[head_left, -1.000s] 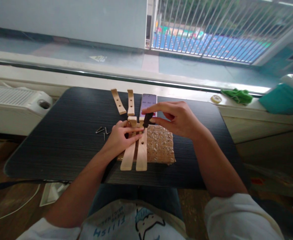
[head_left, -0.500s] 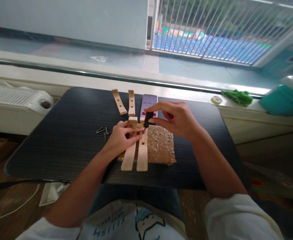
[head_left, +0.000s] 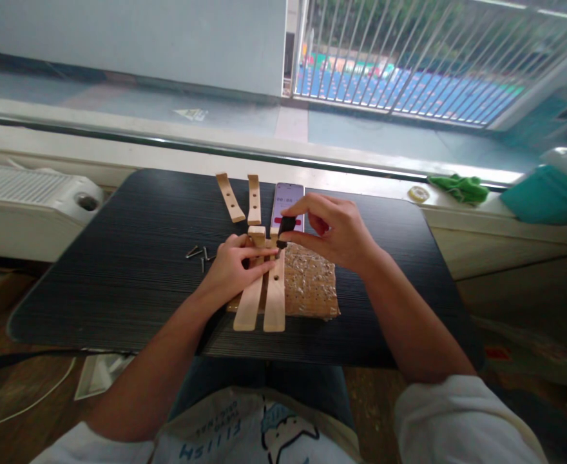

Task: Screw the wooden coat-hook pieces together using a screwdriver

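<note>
Between the thumb and fingers of my right hand (head_left: 339, 229) is the black handle of a short screwdriver (head_left: 287, 224). It points down at the upper part of a curved wooden piece (head_left: 274, 303) with a hole in it. My left hand (head_left: 235, 267) lies across this piece and a second wooden piece (head_left: 249, 309) beside it, gripping the first, with fingertips at the screwdriver's lower end. What sits under the tip is too small to make out. Both pieces rest on a brown block wrapped in clear tape (head_left: 312, 280).
Two more wooden pieces with holes (head_left: 230, 198) lie toward the back, left of a phone (head_left: 287, 193). Several screws (head_left: 194, 252) are scattered left of my left hand on the black table (head_left: 114, 258). A green cloth (head_left: 460, 188) and tape roll (head_left: 417, 193) sit on the sill.
My right fingers have shifted slightly on the handle, and the screwdriver stands a bit more upright. My left hand and the wooden pieces stay in place.
</note>
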Available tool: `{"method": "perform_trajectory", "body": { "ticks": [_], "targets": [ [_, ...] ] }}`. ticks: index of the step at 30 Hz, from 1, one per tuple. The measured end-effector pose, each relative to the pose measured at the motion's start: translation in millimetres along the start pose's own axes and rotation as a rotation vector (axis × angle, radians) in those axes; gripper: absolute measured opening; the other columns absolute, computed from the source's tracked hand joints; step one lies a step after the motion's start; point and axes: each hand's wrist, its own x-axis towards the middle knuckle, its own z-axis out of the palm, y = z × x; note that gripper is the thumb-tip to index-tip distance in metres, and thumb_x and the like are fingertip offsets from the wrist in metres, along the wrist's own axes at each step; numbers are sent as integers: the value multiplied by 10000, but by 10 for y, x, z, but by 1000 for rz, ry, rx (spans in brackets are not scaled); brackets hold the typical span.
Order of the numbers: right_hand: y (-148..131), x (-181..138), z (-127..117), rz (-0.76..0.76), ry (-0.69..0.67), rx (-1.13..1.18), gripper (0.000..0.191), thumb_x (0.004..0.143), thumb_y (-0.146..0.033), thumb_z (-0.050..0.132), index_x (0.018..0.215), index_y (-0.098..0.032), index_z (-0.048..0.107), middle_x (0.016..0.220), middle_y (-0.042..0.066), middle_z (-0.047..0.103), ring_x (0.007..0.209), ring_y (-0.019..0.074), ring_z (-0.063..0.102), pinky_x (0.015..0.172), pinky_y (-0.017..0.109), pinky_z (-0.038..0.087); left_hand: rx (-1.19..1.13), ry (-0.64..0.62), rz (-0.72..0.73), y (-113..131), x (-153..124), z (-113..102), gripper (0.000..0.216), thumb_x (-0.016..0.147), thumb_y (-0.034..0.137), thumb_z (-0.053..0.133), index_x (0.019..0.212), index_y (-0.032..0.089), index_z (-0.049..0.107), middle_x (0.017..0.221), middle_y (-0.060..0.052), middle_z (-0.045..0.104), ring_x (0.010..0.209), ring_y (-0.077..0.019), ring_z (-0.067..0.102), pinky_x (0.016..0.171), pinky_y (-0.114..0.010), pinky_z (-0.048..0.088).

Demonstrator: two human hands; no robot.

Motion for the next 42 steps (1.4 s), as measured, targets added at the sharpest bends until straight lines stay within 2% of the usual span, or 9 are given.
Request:
{"method": "perform_trajectory", "body": {
  "ticks": [8,18,27,37,42],
  "targets": [
    [4,-5,47,33,15,-14,197,839,-347,664,893,-164,616,627,-64,467,539,57,394,559,211,362,1,0,-22,3,-3,-1,235,783,290,748,1018,309,758,1067,-53,673,1005,-267,539,968,-514,443],
    [-26,-9,94,40,72,-14,207,818,-333,692,837,-173,562,606,-84,451,500,43,331,532,210,338,14,15,1,-13,-4,3,238,776,284,755,1014,302,760,1018,-50,676,954,-246,547,918,-465,474],
    [-58,-1,113,139,76,27,218,797,-315,698,798,-186,523,625,-72,488,544,54,390,562,226,354,15,5,-25,9,-4,1,235,777,281,749,1011,300,763,1013,-57,668,969,-252,547,940,-479,465],
    [-74,-8,134,209,47,32,199,794,-325,677,846,-189,541,704,-37,585,595,72,479,589,240,392,30,0,-28,13,1,-2,223,799,309,722,1018,296,760,1011,-49,664,946,-234,540,926,-458,482],
    [-66,-12,143,142,63,27,201,822,-292,662,972,-185,581,763,-29,607,606,71,492,598,238,405,32,3,-30,15,-7,0,228,793,306,731,1020,300,760,1016,-52,661,958,-242,540,941,-467,471]
  ]
}}
